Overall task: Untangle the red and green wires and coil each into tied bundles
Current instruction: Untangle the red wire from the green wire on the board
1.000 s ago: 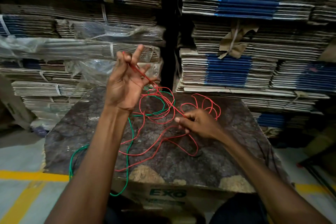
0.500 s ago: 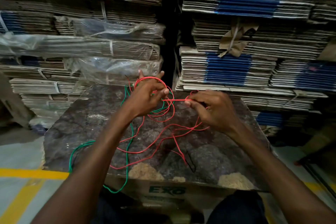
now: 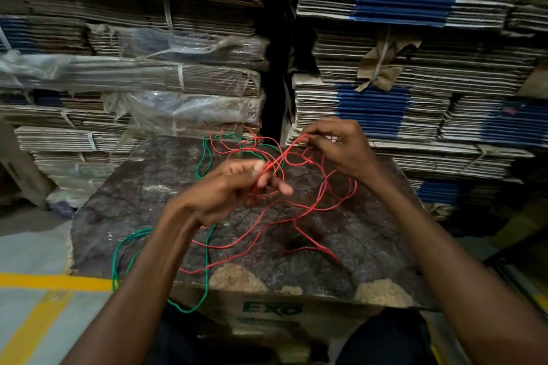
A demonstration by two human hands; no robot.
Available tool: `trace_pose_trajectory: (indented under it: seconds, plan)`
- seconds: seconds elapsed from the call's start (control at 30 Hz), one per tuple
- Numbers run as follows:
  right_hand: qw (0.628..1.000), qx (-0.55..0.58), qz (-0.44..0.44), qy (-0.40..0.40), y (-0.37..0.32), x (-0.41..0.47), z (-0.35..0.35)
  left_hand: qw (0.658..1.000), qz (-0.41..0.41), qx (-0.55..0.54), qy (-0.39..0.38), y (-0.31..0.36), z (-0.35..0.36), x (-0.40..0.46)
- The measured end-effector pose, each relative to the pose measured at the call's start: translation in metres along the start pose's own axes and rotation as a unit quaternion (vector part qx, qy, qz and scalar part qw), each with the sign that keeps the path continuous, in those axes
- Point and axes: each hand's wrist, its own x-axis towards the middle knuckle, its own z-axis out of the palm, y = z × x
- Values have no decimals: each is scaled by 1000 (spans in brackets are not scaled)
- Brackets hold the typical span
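Observation:
A thin red wire lies in loose tangled loops over the dark worn board. A green wire runs under it, loops at the board's far side and hangs off the near left edge. My left hand is above the middle of the board, fingers pinched on a few red strands. My right hand is raised further back and to the right, pinching the red wire at its fingertips. Red strands stretch taut between the two hands.
The board rests on a cardboard box with green print. Tall stacks of flattened cartons stand close behind, some under plastic wrap. Grey floor with a yellow line is at the left.
My left hand came down from its raised spot to the board's middle. My right hand rose and drew the red wire back and to the right.

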Motion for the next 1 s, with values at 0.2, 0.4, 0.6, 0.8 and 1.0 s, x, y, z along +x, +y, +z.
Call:
trace_pose_trajectory:
  seconds: [0.2,0.4,0.6,0.8,1.0]
  plan:
    - [996,45,70,-39,8,-7,17,972,74,-219,-33,-14,-4,-8]
    - [992,54,77,-83,8,-16,25,901,159,-397,-78,-13,-10,9]
    - [990,36,102,-86,5,-29,44,906,222,-359,11,-3,-16,34]
    - [988,52,98,-103,4,-42,54,914,241,-298,133,16,-22,56]
    - [987,63,117,-91,7,-49,57,924,202,-170,278,13,-24,73]
